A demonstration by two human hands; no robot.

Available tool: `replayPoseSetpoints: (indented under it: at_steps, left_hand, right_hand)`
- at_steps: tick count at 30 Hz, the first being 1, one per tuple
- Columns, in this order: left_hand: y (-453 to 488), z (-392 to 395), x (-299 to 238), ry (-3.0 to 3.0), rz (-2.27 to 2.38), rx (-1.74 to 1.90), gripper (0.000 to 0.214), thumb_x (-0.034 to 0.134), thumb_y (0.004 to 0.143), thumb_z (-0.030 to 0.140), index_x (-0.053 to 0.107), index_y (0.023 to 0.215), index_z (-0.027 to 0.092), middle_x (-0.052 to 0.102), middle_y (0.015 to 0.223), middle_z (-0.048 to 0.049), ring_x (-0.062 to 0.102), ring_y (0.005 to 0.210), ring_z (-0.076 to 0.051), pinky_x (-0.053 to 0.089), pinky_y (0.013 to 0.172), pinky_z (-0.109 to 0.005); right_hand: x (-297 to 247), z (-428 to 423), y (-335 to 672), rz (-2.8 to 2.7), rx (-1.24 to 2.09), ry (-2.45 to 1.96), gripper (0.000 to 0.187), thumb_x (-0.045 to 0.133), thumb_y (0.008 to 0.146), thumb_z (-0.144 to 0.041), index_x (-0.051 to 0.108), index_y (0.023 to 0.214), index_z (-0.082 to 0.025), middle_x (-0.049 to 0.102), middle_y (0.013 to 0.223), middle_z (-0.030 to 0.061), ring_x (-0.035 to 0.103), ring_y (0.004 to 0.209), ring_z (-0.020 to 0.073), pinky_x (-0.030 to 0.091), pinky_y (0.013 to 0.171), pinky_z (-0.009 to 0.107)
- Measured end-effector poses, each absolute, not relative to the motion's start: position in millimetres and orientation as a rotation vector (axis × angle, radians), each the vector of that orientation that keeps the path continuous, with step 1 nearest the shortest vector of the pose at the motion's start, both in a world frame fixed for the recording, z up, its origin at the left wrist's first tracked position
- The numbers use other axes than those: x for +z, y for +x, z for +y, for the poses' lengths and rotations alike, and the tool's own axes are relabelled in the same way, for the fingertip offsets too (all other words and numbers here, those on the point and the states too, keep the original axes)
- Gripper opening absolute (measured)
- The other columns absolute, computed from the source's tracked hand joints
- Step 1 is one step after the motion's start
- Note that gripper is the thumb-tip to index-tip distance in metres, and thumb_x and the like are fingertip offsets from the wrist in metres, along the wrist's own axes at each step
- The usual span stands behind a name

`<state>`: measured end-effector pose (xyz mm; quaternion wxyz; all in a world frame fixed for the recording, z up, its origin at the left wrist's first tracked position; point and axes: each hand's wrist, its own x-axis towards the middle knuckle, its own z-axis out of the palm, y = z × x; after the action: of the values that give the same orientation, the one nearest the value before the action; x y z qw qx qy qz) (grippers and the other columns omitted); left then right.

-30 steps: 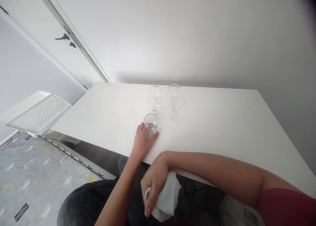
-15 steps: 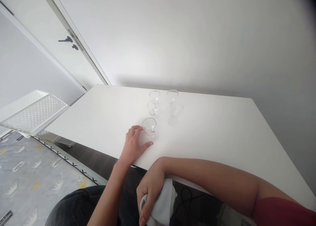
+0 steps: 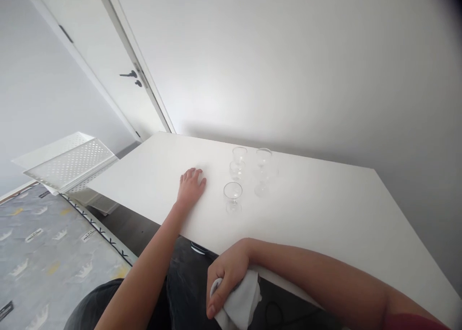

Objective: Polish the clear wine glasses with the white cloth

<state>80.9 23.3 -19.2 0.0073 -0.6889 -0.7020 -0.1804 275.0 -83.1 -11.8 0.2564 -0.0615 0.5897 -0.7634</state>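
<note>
My left hand (image 3: 191,185) is over the white table, left of the glasses, its fingers spread and holding nothing. Nearest to it stands a clear stemmed glass (image 3: 233,191), upright and apart from the hand. Behind that one are more clear glasses, among them one at the back left (image 3: 239,153) and one at the back right (image 3: 263,157); their outlines overlap and are faint. At the table's front edge my right hand (image 3: 228,277) is closed round a crumpled white cloth (image 3: 242,298), which hangs over my lap.
The white table (image 3: 325,200) runs along a pale wall. To its left are a white perforated rack (image 3: 72,164) and a grey patterned mattress (image 3: 54,258). A door with a dark handle (image 3: 129,74) stands behind. Dark cables lie under the table edge.
My left hand has come away from the front glass and moved left and farther back over the table. The right hand keeps its hold on the cloth. The camera view has shifted.
</note>
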Motion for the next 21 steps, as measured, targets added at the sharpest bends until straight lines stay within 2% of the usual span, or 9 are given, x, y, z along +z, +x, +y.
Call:
replayPoseSetpoints:
  at_steps: [3,7,13,17,19,21]
  left_hand:
    - [79,25,-22,-2.147,-2.19,-0.58,0.042,0.048,0.105,0.036,0.061,0.143,0.021,0.055,0.157,-0.0177,0.049,0.148,-0.035,0.033,0.127,-0.056]
    - [78,18,-26,-2.151,-2.205,-0.577,0.044,0.044,0.107,0.035,0.06,0.145,0.02,0.053,0.162,-0.016,0.041,0.155,-0.035,0.029,0.129,-0.059]
    - [77,18,-28,-2.162,-2.224,-0.571,0.045,0.043,0.107,0.035,0.058,0.147,0.02,0.051,0.165,-0.0155,0.038,0.157,-0.035,0.028,0.13,-0.058]
    - [77,18,-29,-2.163,-2.228,-0.565,0.046,0.04,0.108,0.035,0.058,0.148,0.019,0.049,0.166,-0.0159,0.037,0.159,-0.035,0.027,0.13,-0.058]
    - [76,17,-29,-2.164,-2.226,-0.565,0.047,0.039,0.108,0.034,0.058,0.148,0.018,0.049,0.166,-0.016,0.037,0.159,-0.036,0.027,0.13,-0.058]
    - [76,17,-29,-2.161,-2.224,-0.571,0.047,0.04,0.108,0.034,0.058,0.148,0.018,0.049,0.166,-0.0159,0.037,0.159,-0.036,0.027,0.131,-0.058]
  right_hand:
    - [-9,-84,278,1.665,-2.031,-0.13,0.057,0.089,0.06,-0.068,0.084,0.084,-0.016,0.081,0.088,-0.0049,0.074,0.089,0.0101,0.055,0.088,0.008]
    - [-10,-86,276,1.69,-1.946,-0.1,0.061,0.088,0.058,-0.073,0.082,0.082,-0.017,0.079,0.086,-0.0052,0.072,0.086,0.0098,0.055,0.086,0.009]
    - [-18,-86,278,1.754,-1.969,-0.161,0.07,0.087,0.057,-0.079,0.079,0.081,-0.013,0.077,0.084,0.0002,0.069,0.082,0.0131,0.055,0.078,0.017]
    - [-19,-78,292,2.076,-2.363,0.23,0.071,0.078,0.074,-0.082,0.074,0.079,-0.011,0.066,0.068,-0.0003,0.053,0.061,0.0095,0.042,0.058,0.022]
    - [-15,-75,298,2.189,-2.553,0.558,0.068,0.071,0.084,-0.079,0.071,0.075,-0.012,0.06,0.064,-0.0005,0.049,0.059,0.0098,0.038,0.058,0.025]
    - [-11,-74,301,2.247,-2.609,0.775,0.064,0.069,0.087,-0.076,0.07,0.072,-0.014,0.06,0.066,0.0008,0.051,0.064,0.0124,0.041,0.062,0.027]
